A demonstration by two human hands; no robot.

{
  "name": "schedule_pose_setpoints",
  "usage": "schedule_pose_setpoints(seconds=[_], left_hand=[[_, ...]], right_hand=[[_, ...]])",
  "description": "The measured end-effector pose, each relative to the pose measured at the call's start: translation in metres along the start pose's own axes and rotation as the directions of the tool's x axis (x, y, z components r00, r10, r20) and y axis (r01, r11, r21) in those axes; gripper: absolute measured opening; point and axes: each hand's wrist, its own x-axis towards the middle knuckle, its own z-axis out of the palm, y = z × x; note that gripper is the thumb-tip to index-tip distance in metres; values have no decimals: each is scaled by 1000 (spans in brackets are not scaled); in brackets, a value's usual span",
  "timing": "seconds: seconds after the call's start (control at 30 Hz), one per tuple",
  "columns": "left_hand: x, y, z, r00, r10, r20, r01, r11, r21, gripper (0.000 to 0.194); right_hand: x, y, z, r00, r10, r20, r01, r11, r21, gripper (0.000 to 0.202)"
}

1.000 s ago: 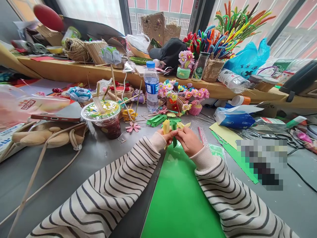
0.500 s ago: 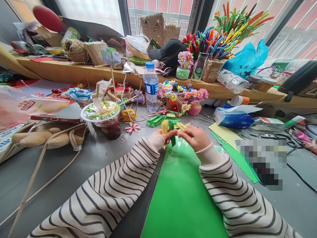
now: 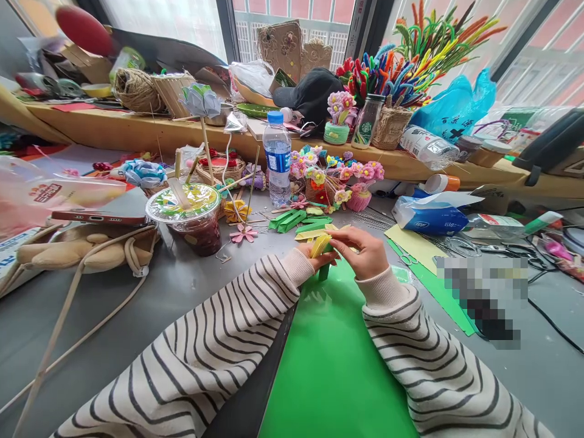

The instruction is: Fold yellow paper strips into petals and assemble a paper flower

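So the thing in hand is a little folded yellow paper piece (image 3: 320, 245), held up around the far end of the green sheet (image 3: 337, 353). It's a bright-ish yellow, narrow and longish, with thin layers showing as fine lines along its length, and it's tilted, upper end leaning right. The same hand has a folded green paper piece (image 3: 324, 272) too, way darker and mostly hidden by fingers, with its lower end poking out over the sheet's far end. Left hand (image 3: 314, 258) has its fingers closed around both. Right hand (image 3: 365, 250) is over on the right of the sheet's far end, thumb and fingertips bunched right at the yellow piece's upper end; can't tell if they're actually pinching it or just touching.

Past the far end of the sheet there are some chunky folded green strips (image 3: 289, 221), plus pale yellow strips (image 3: 314, 233) closer to the hands. A pink flower (image 3: 243, 233) sits left of the sheet's far end, and the water bottle (image 3: 277, 161) stands upright beyond it.
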Motion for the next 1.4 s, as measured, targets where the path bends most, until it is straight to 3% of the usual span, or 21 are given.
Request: schedule_pose_setpoints(seconds=[0.13,0.27,0.5,0.67,0.77,0.93,1.0,1.07,1.2,1.27,1.4], left_hand=[[-1,3,0,998,-30,63,26,997,69,29],[0,1,-3,998,7,70,-8,1000,10,28],[8,-7,-5,967,208,-150,-222,971,-86,26],[9,-7,-5,995,48,-92,-42,997,71,20],[10,-8,-6,996,54,-65,-50,996,67,17],[8,-5,-10,986,167,13,-166,984,-64,21],[3,2,-11,990,114,82,-96,977,-191,24],[-3,9,-12,972,51,228,27,945,-325,27],[-10,17,-14,876,-25,482,232,897,-376,29],[-9,16,-14,853,-34,520,273,879,-390,31],[-6,10,-14,834,-4,552,284,861,-423,34]], right_hand=[[0,1,1,1000,-5,-1,5,1000,-29,15],[0,-6,-3,998,35,-47,-33,999,31,14],[1,-11,-7,999,-8,-36,10,999,49,12],[2,-8,-7,998,55,-42,-54,998,31,13],[2,-9,-6,997,53,-48,-51,998,36,15],[4,-9,-8,986,166,-33,-157,968,195,24],[6,-6,-9,965,262,16,-253,913,320,26],[7,-2,-10,944,309,118,-330,846,420,24],[5,5,-5,887,230,400,-438,694,572,22],[3,7,-2,865,191,464,-471,628,619,22],[1,9,1,856,187,482,-496,564,661,21]])
